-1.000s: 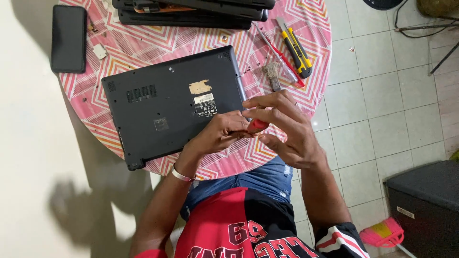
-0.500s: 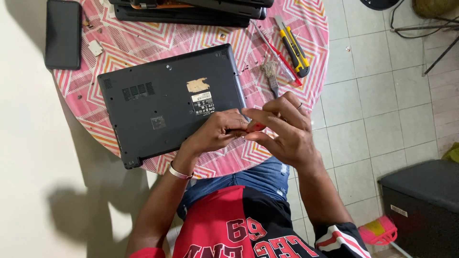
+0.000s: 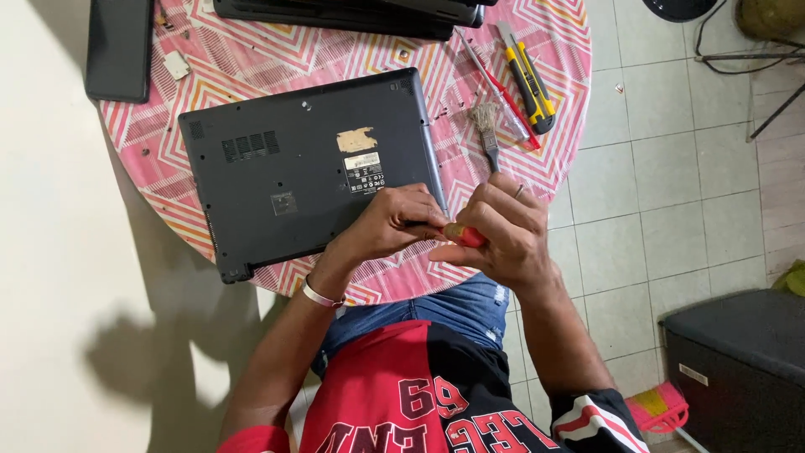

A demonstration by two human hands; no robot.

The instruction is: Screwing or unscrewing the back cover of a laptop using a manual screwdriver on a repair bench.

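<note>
A round table (image 3: 251,63) with a pink zigzag cloth is seen over pale tiles. A black laptop (image 3: 302,172) lies upturned on it. At the laptop's near corner, a red-handled tool (image 3: 464,235), probably a screwdriver, is gripped by the right hand (image 3: 503,231) and pinched by the left hand (image 3: 394,222).

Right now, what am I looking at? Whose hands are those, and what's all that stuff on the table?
This picture comes from a camera worn on a person's head, looking straight down, so you see their own two arms and lap. There is no robot here, only bare hands.

The round table has a pink zigzag cloth. On it lies a dark laptop, turned upside down so its underside faces up. The left hand and the right hand meet at the laptop's near corner. Together they hold a small tool with a red handle; its tip is hidden by the fingers.

Further away lie a small brush, a yellow and black utility knife, a thin red tool and a black phone. More dark laptops sit at the far edge.
</note>
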